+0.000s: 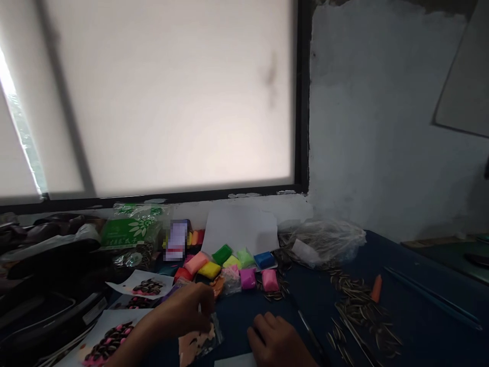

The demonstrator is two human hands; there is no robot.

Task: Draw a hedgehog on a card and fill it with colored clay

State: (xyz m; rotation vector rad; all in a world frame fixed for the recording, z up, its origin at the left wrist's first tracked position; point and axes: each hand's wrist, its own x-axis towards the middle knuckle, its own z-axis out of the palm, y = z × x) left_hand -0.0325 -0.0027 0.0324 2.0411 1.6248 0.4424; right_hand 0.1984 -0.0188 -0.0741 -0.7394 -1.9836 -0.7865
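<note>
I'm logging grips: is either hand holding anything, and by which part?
It cannot be told: the left hand curls near the peach clay, any hold hidden; the right hand shows no held thing.

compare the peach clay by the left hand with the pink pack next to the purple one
The peach clay is flat and ragged-edged, while the pink pack is a plump block. The peach clay lies near the left hand; the pink pack sits farther back, beside the purple pack, with seeds around it. Both are on the dark blue tabletop.
</note>
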